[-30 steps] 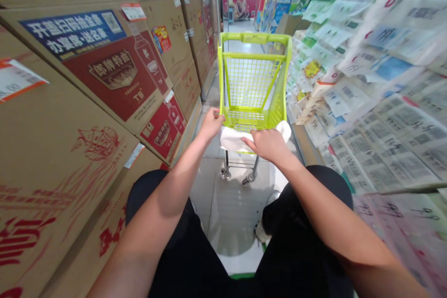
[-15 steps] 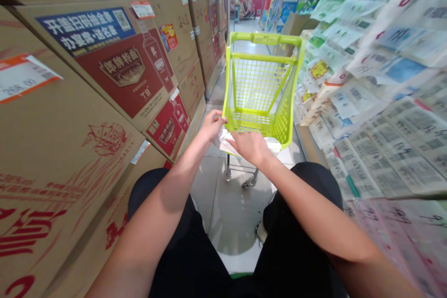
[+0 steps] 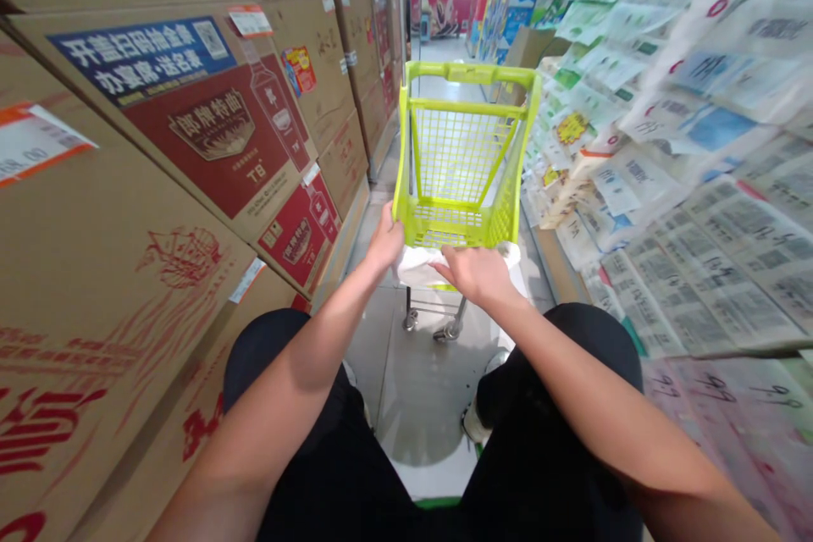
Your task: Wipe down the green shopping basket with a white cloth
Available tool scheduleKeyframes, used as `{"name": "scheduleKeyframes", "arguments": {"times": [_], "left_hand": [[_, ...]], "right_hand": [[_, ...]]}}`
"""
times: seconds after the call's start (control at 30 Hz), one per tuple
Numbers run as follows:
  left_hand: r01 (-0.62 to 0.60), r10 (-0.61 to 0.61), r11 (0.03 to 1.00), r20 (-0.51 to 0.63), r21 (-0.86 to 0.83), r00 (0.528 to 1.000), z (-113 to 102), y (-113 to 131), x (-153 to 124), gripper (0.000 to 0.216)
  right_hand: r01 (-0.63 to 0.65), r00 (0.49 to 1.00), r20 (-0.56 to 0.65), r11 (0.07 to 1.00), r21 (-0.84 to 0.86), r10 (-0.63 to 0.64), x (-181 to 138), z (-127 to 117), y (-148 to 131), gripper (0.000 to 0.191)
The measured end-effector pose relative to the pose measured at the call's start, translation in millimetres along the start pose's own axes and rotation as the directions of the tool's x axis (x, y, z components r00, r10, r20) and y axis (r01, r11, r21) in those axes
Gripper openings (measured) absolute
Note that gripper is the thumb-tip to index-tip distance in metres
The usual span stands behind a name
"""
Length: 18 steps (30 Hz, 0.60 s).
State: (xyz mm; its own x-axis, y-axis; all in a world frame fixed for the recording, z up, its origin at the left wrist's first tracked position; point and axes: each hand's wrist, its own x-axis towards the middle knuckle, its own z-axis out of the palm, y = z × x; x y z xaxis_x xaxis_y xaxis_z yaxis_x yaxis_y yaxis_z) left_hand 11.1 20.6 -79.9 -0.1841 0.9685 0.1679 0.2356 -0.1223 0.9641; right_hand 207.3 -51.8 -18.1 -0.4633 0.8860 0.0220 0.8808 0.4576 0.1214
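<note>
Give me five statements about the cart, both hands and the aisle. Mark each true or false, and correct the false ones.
1. The right hand is on a white cloth. True.
2. The left hand is on the cart's top handle. False: it is low, at the near left corner of the cart.
3. The cart's basket is yellow-green. True.
4. Cardboard boxes are stacked on the right side of the aisle. False: they are stacked on the left.
5. The cloth lies along the cart's near edge. True.
</note>
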Motion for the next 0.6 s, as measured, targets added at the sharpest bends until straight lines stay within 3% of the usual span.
{"name": "scheduleKeyframes", "arguments": {"times": [0.2,0.43,0.6], "left_hand": [[-0.099,0.100,0.995,0.111,-0.014,0.989,17.8,8.8,-20.2,0.052],[-0.033,0.093,0.980,0.299,-0.199,0.950,-10.0,12.0,-4.8,0.053],[-0.004,0.033,0.992,0.228,-0.130,0.973,-27.3,3.2,11.2,0.050]], "right_hand": [[0.003,0.999,-0.039,0.998,0.062,-0.001,19.2,1.1,-34.7,0.032],[0.032,0.996,-0.082,0.998,0.058,-0.027,16.5,4.7,-30.9,0.045],[0.001,0.996,-0.092,0.999,0.035,0.002,9.2,12.0,-16.5,0.046]]}}
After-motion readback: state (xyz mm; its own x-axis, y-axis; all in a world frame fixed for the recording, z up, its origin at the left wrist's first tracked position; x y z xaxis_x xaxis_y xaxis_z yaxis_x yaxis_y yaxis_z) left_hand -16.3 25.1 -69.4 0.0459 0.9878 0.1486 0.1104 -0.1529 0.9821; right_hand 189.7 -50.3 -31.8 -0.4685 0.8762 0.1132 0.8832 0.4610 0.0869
